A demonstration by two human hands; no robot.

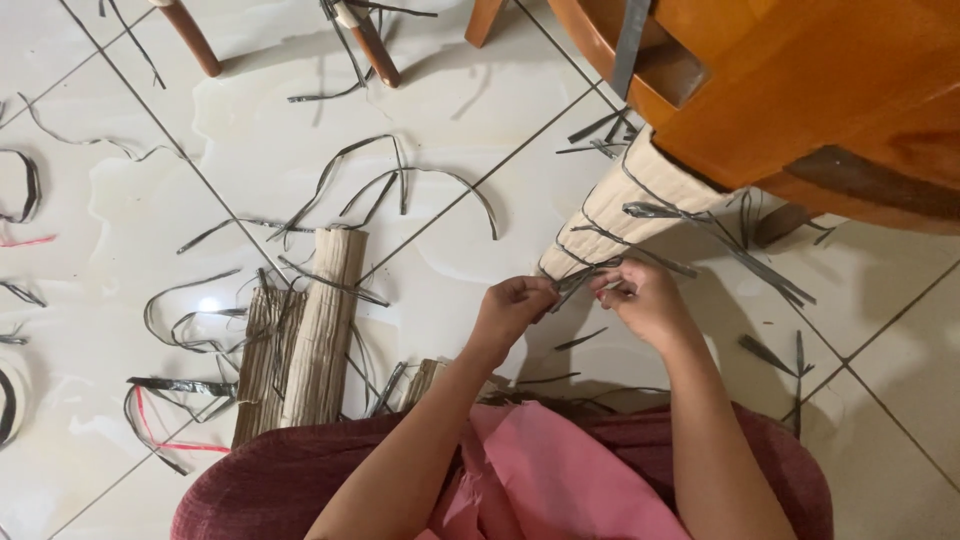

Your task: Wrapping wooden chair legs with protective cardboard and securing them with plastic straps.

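A cream padded leg wrap (640,195) covers a leg of the orange wooden furniture (800,90), and grey plastic strips (665,212) are tied around it in several bands. My left hand (512,308) pinches one end of the lowest grey strip (578,278) near the bottom of the wrap. My right hand (640,298) pinches the other end of that strip, close beside the left. Both hands sit just in front of the wrap's lower end, above the white tiled floor (480,120).
Corrugated cardboard pieces (320,330) lie on the floor at my left. Loose grey strips (400,185) and a few red ones (160,430) are scattered over the tiles. Chair legs (190,38) stand at the top left. My lap is covered in pink cloth (540,480).
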